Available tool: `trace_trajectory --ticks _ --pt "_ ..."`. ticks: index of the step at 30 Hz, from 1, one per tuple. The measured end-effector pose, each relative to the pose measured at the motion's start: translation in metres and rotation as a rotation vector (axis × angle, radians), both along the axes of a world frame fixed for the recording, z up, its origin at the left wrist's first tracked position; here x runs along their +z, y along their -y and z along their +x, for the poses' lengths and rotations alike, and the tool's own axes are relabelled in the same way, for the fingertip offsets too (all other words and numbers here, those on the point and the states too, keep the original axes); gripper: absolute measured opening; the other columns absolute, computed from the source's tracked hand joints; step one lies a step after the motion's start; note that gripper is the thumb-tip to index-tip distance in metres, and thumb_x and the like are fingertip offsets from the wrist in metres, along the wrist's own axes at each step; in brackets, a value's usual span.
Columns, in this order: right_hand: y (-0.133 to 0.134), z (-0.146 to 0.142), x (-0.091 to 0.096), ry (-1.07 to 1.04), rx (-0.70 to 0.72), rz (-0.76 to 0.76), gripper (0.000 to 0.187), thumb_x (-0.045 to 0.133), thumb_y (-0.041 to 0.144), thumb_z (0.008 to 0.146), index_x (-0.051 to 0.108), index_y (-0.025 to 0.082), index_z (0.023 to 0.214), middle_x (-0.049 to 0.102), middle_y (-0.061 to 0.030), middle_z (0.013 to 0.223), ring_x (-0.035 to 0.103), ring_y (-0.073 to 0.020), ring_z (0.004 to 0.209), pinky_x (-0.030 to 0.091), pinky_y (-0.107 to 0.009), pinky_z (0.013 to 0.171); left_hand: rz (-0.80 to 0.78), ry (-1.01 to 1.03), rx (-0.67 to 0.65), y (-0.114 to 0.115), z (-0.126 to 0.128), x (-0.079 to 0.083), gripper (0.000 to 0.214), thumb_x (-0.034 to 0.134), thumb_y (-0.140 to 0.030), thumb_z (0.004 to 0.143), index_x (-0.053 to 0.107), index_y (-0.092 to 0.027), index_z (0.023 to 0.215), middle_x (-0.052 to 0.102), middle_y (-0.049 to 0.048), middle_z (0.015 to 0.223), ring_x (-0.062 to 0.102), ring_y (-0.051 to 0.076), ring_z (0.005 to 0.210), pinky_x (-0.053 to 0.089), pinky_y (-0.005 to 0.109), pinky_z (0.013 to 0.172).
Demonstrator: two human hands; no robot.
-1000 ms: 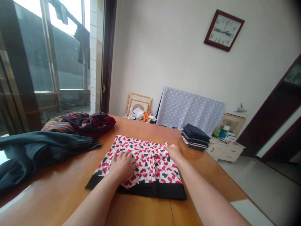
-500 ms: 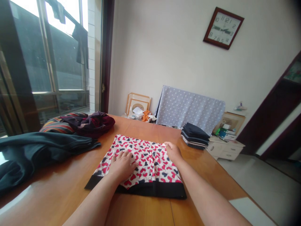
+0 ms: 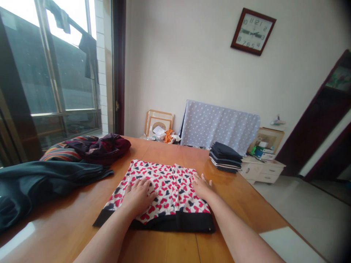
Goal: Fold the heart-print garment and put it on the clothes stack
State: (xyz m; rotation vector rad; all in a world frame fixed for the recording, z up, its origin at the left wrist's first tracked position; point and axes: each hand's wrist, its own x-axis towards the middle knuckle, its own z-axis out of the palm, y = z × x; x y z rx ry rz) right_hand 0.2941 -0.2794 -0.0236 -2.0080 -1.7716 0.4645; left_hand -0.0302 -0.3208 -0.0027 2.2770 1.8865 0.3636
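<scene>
A folded garment (image 3: pixel 164 182), white with red and dark hearts and a black hem along its near edge, lies flat on the wooden table (image 3: pixel 170 248) in front of me. My left hand (image 3: pixel 138 195) rests palm down on its left half, fingers spread. My right hand (image 3: pixel 201 185) lies flat on the garment's right edge, fingers stretched out and apart. Neither hand holds anything.
A dark green garment (image 3: pixel 41 179) sprawls over the table's left side, with a maroon and striped heap (image 3: pixel 90 148) behind it. A stack of folded dark clothes (image 3: pixel 225 157) sits at the far right corner. The table's right edge drops to a tiled floor (image 3: pixel 307 212).
My right hand let go of the bunched cloth at the garment's top right, laid it down, then slid nearer and spread flat. The left hand stayed put.
</scene>
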Motion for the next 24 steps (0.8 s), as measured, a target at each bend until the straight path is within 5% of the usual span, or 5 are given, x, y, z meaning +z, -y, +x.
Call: trace_trajectory --ticks 9,16,20,24 --pt "0.013 0.035 0.013 -0.168 -0.070 0.076 0.052 0.037 0.042 0.101 0.052 0.022 0.147 0.043 -0.0100 0.158 0.027 -0.0248 0.152 0.021 -0.043 0.123 -0.009 -0.011 -0.001 -0.004 -0.003 -0.005 0.069 0.040 -0.068 0.091 0.052 -0.027 0.145 0.039 0.0095 0.161 0.027 0.034 0.151 0.018 0.056 0.121" --pt "0.045 0.030 0.016 0.035 0.176 -0.006 0.052 0.040 0.030 0.099 0.047 0.037 0.150 0.039 0.0011 0.161 0.021 -0.0283 0.154 0.006 -0.057 0.123 -0.023 0.003 0.012 -0.010 -0.005 -0.007 0.073 0.043 -0.069 0.089 0.053 -0.024 0.145 0.040 0.0110 0.160 0.032 0.034 0.149 0.021 0.052 0.121" --pt "0.050 0.032 0.025 0.103 0.167 0.027 0.051 0.037 0.031 0.099 0.050 0.036 0.148 0.040 0.0013 0.161 0.024 -0.0274 0.153 0.014 -0.051 0.123 -0.013 0.012 0.000 -0.007 0.002 0.008 0.067 0.050 -0.064 0.087 0.059 -0.021 0.138 0.050 0.0128 0.153 0.047 0.033 0.138 0.035 0.042 0.113" --pt "0.049 0.035 0.026 0.159 0.195 -0.018 0.053 0.035 0.039 0.100 0.040 0.040 0.153 0.027 0.0007 0.166 0.010 -0.0321 0.156 0.008 -0.061 0.120 0.001 -0.009 -0.019 -0.003 0.010 0.026 0.049 0.054 -0.057 0.086 0.069 -0.024 0.119 0.067 0.0097 0.130 0.063 0.028 0.114 0.046 0.034 0.097"
